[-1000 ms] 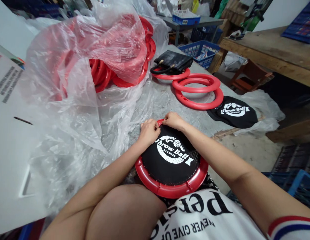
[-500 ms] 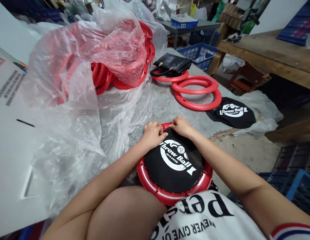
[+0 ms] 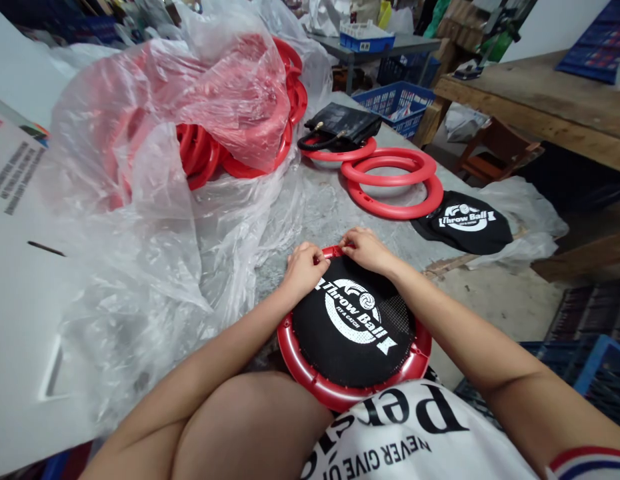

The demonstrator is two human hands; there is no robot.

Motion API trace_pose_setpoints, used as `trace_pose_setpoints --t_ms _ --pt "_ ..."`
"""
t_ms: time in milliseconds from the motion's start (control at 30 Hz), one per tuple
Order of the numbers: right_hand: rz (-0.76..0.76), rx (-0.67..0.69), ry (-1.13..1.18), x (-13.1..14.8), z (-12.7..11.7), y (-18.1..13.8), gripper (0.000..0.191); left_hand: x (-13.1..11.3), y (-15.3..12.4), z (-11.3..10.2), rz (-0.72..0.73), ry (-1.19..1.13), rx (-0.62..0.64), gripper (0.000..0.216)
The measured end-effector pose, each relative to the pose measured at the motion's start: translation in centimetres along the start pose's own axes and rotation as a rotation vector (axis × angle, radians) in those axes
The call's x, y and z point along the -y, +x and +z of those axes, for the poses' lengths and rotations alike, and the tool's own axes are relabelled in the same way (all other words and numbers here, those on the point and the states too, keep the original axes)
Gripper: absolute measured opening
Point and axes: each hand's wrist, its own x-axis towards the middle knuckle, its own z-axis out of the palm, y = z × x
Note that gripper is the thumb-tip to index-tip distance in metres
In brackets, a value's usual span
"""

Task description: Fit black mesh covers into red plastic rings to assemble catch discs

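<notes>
A round black fabric (image 3: 357,320) printed "Throw Ball Fly & Catch" fills a red plastic ring (image 3: 310,377). The ring leans against my lap and the table's near edge. Curled over the far rim, on its left part, is my left hand (image 3: 304,268), its thumb on the fabric edge. My right hand (image 3: 367,250) pinches the same rim a little further right, fingertips at the fabric's border. A short stretch of red rim shows between the two hands. What lies under the fingertips is hidden.
Two empty red rings (image 3: 395,200) overlap on the grey table (image 3: 323,213). Beside them lies a loose black printed fabric (image 3: 467,227). A black bag (image 3: 347,123) rests on another ring. Clear plastic (image 3: 190,87) covers several red rings at left, near a white carton (image 3: 25,300).
Both hands stay at the far rim, with small finger shifts. The ring with its fabric appears slightly further right, and more red rim shows between the hands.
</notes>
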Motion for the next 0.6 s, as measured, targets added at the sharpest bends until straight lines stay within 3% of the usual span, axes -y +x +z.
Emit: trace_pose_setpoints --t_ms 100,200,367,600 --pt "-0.142 0.114 0.155 0.0 0.1 1.3 0.013 -0.5 0.0 -0.1 -0.009 0.035 -0.012 0.015" --pt "-0.158 0.237 0.294 -0.3 0.6 2.1 0.013 -0.8 0.0 -0.2 -0.02 0.051 -0.014 0.017" --pt "-0.071 0.211 0.469 -1.0 1.2 2.0 0.012 -0.7 -0.1 -0.2 -0.039 0.05 -0.015 0.018" --pt "-0.07 0.22 0.48 -1.3 1.4 2.2 0.009 -0.6 0.0 -0.2 -0.045 -0.028 -0.039 0.021"
